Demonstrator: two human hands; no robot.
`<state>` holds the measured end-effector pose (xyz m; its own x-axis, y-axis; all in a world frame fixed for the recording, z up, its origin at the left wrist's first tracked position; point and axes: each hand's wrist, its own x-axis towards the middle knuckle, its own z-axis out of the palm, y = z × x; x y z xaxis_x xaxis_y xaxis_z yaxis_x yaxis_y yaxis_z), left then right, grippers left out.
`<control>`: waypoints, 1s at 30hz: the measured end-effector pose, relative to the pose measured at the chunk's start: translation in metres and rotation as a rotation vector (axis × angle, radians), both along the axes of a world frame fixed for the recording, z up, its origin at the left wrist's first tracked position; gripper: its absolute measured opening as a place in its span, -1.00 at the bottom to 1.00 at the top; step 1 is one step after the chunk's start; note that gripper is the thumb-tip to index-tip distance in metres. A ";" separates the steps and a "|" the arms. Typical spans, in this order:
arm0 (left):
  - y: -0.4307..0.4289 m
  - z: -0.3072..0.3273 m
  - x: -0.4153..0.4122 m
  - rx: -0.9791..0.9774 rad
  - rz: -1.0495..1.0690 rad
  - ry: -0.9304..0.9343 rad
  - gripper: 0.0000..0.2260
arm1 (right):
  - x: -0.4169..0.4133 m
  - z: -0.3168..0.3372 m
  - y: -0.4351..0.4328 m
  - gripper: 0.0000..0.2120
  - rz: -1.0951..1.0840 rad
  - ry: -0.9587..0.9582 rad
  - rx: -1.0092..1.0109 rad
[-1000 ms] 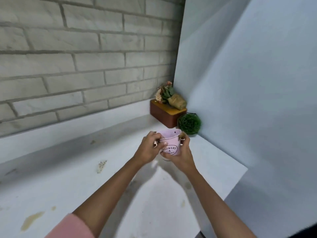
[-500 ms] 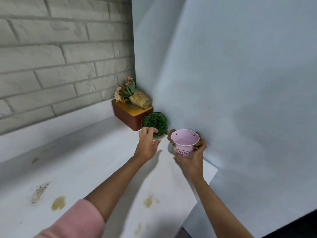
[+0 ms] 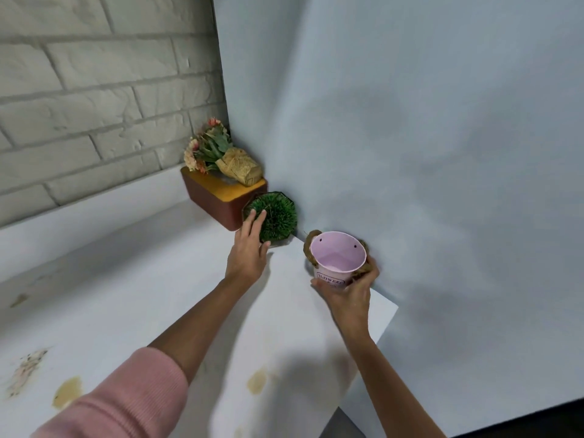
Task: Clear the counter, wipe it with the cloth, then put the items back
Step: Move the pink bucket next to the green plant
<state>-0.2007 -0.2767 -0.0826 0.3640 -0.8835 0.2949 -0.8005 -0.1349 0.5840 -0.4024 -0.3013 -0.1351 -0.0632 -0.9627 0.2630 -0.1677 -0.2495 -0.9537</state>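
Observation:
My right hand point(image 3: 349, 294) grips a small empty pink bucket point(image 3: 335, 260) with rope handles, holding it upright near the counter's right edge against the blue wall. My left hand point(image 3: 249, 248) reaches forward with straight fingers that touch the round green grass plant point(image 3: 278, 218) in the corner. Behind the plant stands a brown box with a yellow lid point(image 3: 221, 196), and a flower bouquet point(image 3: 218, 156) lies on top of it. The white counter point(image 3: 126, 295) carries brown stains point(image 3: 67, 395) and crumbs point(image 3: 27, 369) at the near left. No cloth is in view.
A grey brick wall point(image 3: 94, 105) runs behind the counter, and a pale blue wall point(image 3: 410, 153) closes it on the right. The counter's front right corner point(image 3: 393, 309) drops off below the bucket. Another stain point(image 3: 256, 379) sits near the front edge.
My left hand let go of the pink bucket and reached forward onto the green plant. My right hand carried the bucket to the right, toward the blue wall. The view turned right.

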 end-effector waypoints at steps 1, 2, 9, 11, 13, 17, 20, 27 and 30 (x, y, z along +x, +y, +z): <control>0.002 0.000 0.001 0.009 0.003 0.007 -0.45 | -0.001 0.000 0.003 0.03 0.006 0.008 -0.003; 0.004 0.002 0.002 0.012 0.003 0.016 -0.45 | -0.001 0.000 0.006 0.04 0.000 0.011 -0.006; 0.061 0.016 0.006 -0.089 0.042 0.020 -0.59 | 0.006 0.028 0.046 0.00 -0.242 0.228 -0.269; 0.092 0.019 0.010 -0.084 0.063 0.005 -0.63 | 0.023 0.040 0.063 -0.09 -0.217 0.288 -0.305; 0.129 0.019 0.017 -0.082 0.087 -0.020 -0.66 | 0.044 0.049 0.082 -0.18 -0.157 0.346 -0.326; 0.211 0.019 0.034 -0.051 0.160 -0.056 -0.70 | 0.087 0.060 0.128 -0.37 0.064 0.339 -0.380; 0.274 0.021 0.049 -0.014 0.240 -0.047 -0.71 | 0.120 0.062 0.172 -0.47 0.293 0.336 -0.370; 0.437 0.027 0.081 0.000 0.421 -0.051 -0.74 | 0.181 0.059 0.306 -0.65 0.763 0.394 -0.429; 0.513 0.025 0.091 0.006 0.492 -0.047 -0.74 | 0.199 0.056 0.377 -0.68 0.928 0.367 -0.419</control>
<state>-0.1100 0.2364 -0.0575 0.7253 -0.6116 0.3162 -0.6661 -0.5071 0.5470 -0.2032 0.0760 -0.0789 0.7937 -0.4234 0.4367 -0.0034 -0.7211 -0.6928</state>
